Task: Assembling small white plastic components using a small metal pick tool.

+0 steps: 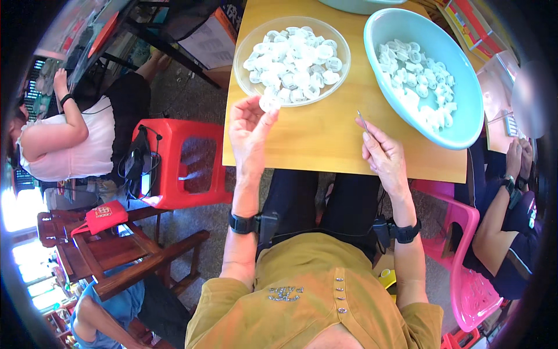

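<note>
My left hand (pixel 251 129) is closed in a pinch on a small white plastic part (pixel 269 104), just off the near rim of a clear round tub (pixel 239 78). Many similar whitish, translucent parts (pixel 293 55) are heaped in that tub. Over the wooden table's near side, my right hand (pixel 383 152) grips a slim metal tool (pixel 361 119), its tip pointing away from me; its exact kind is too small to make out. To the right, a light blue basin (pixel 465 125) holds more small white parts (pixel 418 75) spread along its bottom.
The yellow wooden table (pixel 325 139) ends just short of my lap. Another blue basin (pixel 363 6) stands at the far edge. A red stool (pixel 174 166) is at left, a pink chair (pixel 465 262) at right. Other people (pixel 70 136) sit on both sides.
</note>
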Available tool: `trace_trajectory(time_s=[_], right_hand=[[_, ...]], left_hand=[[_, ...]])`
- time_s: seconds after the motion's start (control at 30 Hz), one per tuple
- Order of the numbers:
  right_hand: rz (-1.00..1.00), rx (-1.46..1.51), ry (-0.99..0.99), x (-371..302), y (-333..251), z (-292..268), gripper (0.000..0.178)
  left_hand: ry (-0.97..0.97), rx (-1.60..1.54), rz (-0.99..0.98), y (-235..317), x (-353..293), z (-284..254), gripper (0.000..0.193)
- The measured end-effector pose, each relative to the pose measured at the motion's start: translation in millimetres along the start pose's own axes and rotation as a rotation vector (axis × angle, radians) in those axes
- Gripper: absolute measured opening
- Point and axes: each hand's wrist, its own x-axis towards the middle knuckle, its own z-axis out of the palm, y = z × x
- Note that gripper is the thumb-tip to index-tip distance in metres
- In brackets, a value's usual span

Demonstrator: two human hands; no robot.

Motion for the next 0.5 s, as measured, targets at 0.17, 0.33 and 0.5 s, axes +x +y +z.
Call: trace_trajectory(time_s=[0.17, 0.33, 0.5], right_hand=[[-0.024, 0.011, -0.018, 2.6, 3.0, 5.8, 0.033], [-0.011, 0.005, 0.029, -1.2, 1.7, -2.8, 0.032], [-0.121, -0.05, -0.006, -1.0, 3.7, 7.8, 0.027]], left_hand=[[-0.048, 0.391, 0.187, 0.9, 48.2, -10.9, 0.038], [0.029, 0.652, 0.322, 2.0, 35.4, 9.9, 0.02], [0.016, 0.843, 0.575, 6.5, 13.4, 10.9, 0.014]])
